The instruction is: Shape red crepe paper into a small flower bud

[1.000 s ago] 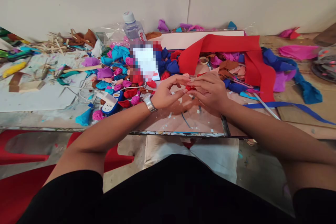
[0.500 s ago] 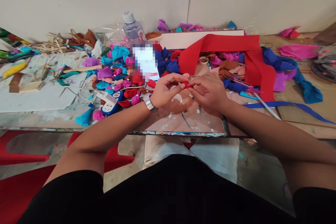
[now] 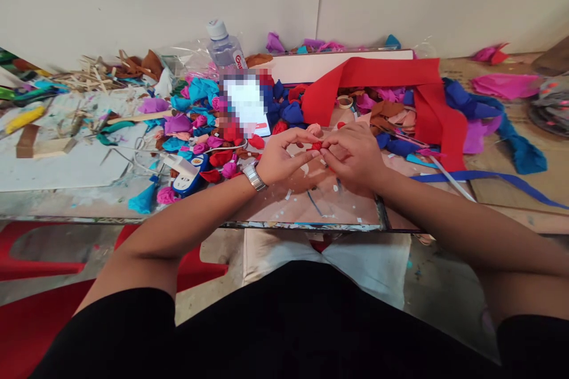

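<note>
Between my two hands is a small piece of red crepe paper (image 3: 316,146), bunched up like a rosette. My left hand (image 3: 284,157), with a metal watch (image 3: 254,177) on its wrist, pinches it from the left with thumb and fingertips. From the right, the fingertips of my right hand (image 3: 355,153) are closed on the same piece. Just behind lies a pale pink paper rosette (image 3: 315,129). A long strip of red crepe paper (image 3: 377,74) drapes over a heap of scraps beyond my right hand.
Many coloured paper rosettes (image 3: 178,124) crowd the table left of my hands. A phone (image 3: 249,103) leans near a water bottle (image 3: 224,50). A blue power strip (image 3: 191,174) with a cable stands at left. Scissors (image 3: 109,130) and wood sticks (image 3: 100,74) lie farther left. Red stools (image 3: 40,269) stand below.
The red piece between my fingertips has turned slightly and looks more rounded. My fingers have shifted a little; both hands stay in about the same place.
</note>
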A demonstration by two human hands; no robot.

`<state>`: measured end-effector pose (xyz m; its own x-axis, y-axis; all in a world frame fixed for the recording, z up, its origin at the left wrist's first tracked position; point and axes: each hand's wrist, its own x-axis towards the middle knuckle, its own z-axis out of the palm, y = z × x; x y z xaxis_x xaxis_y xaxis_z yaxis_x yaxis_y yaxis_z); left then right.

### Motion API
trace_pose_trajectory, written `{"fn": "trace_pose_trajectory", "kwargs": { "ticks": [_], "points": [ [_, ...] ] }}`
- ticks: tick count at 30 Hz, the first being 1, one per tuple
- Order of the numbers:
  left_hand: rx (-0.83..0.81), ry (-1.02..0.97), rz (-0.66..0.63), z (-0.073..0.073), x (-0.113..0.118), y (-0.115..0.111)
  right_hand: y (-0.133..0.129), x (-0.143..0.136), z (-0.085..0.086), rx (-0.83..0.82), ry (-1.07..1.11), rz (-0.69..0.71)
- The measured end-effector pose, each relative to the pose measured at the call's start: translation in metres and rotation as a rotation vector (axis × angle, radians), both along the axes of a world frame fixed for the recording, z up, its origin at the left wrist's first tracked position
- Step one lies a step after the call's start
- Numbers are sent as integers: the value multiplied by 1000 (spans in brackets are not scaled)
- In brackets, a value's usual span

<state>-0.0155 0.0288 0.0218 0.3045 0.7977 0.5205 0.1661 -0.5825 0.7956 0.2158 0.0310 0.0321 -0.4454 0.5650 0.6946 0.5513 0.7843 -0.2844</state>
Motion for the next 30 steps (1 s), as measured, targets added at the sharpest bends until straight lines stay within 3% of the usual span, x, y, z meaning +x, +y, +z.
{"fn": "trace_pose_trajectory", "kwargs": {
  "ticks": [10,20,30],
  "points": [
    [-61,-48,7,-10,-3,9,4,3,-5,34,-79,-36],
    [-34,-11,-3,-10,-3,9,2,2,-1,48,-93,-44],
    [-137,-99,-58,-10,1,8,2,3,-3,1,-83,3]
  ]
}}
